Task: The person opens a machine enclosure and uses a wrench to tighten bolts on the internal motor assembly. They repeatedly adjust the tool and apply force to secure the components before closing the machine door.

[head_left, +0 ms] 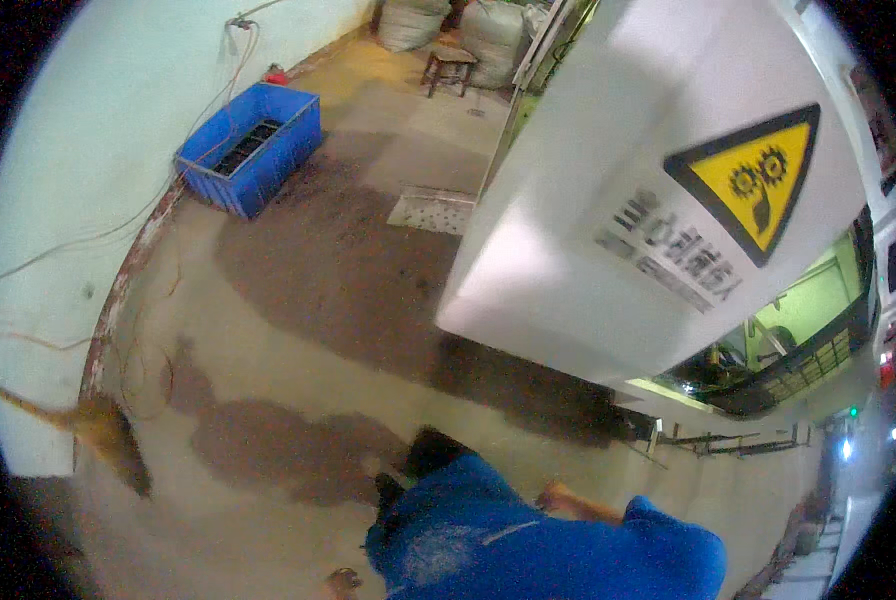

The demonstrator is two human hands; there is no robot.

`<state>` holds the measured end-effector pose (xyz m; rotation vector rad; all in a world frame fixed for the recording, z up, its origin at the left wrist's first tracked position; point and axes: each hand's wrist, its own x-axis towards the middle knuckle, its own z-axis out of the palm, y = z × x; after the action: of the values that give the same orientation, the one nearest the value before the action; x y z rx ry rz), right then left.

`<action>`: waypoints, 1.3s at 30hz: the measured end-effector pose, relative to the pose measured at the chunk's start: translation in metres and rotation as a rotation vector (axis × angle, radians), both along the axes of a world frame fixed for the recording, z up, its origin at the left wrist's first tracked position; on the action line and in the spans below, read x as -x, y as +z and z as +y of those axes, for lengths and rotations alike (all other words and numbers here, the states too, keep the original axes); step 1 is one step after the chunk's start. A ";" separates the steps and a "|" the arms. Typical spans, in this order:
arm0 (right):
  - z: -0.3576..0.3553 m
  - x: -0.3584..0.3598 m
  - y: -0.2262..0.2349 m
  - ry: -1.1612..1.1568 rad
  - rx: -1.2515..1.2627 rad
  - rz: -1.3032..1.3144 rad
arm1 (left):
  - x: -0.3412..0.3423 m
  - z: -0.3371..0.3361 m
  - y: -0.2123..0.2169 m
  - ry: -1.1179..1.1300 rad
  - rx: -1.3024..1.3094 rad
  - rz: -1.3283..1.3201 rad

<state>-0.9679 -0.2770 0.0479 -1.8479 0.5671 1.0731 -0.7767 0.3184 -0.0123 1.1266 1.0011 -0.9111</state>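
My blue work clothes (548,550) fill the lower middle, with a pale patch of dust or wear on them. At the lower edge, left of the clothes, a small part of my left hand (342,581) shows beside a dark spot; its fingers are too blurred to read. My right hand (560,499) hangs close by the clothes below a short blue sleeve, its fingers small and unclear. Nothing can be made out in it. Beyond it stands a large white machine cover (568,230) bearing a yellow warning triangle (753,185); neither hand touches it.
A blue plastic crate (278,165) with dark contents stands by the left wall. A broom (108,440) leans at the left. Cables (138,225) hang along the wall. Farther back are a wooden stool (450,70) and stuffed sacks (493,40). Dark stains mark the floor (298,310).
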 end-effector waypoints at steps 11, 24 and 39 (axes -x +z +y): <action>0.061 -0.223 0.016 -0.724 -0.050 0.255 | -0.394 -0.066 0.021 -0.665 -0.269 -0.595; 0.119 -0.471 0.061 -0.866 -0.020 0.402 | -0.731 -0.089 -0.037 -0.487 0.149 -0.061; 0.059 -0.651 0.013 -1.249 -0.066 -0.323 | -1.063 -0.321 0.041 -0.635 0.215 -0.153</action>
<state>-0.3169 -0.2178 0.0610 -1.1606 1.2109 -0.0452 0.2866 -0.0023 0.0287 1.3289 0.3992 -1.3741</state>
